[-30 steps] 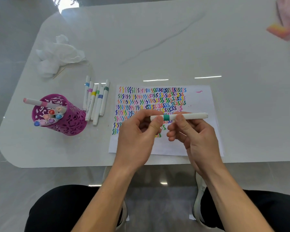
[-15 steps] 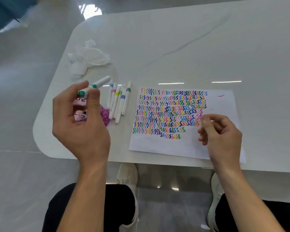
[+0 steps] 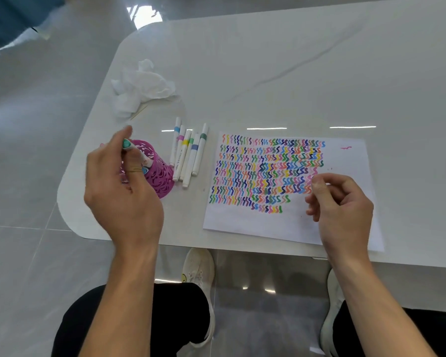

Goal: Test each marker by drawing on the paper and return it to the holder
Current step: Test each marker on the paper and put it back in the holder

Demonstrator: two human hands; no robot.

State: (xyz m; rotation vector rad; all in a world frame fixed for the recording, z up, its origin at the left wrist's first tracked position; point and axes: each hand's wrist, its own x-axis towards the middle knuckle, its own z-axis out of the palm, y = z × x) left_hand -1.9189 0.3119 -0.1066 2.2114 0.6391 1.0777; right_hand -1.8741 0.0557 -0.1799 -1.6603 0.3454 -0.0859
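Item: teal marker (image 3: pixel 137 152), tested and capped, now going back into the holder (image 3: pixel 161 176).

A second ago both grips held it level over the paper (image 3: pixel 281 224). It has since passed to the left grip (image 3: pixel 121 186) alone, which pinches it between thumb and fingers at left centre of the frame, teal end up and lower end at the holder's mouth; whether it is seated cannot be told. The right grip (image 3: pixel 343 204) has let go and hangs loosely curled and empty over the paper's lower right. Judged: this marker is nearly done. Five loose markers (image 3: pixel 188 153) lie on the bench (image 3: pixel 268 73) between holder and paper, probably awaiting their turn.
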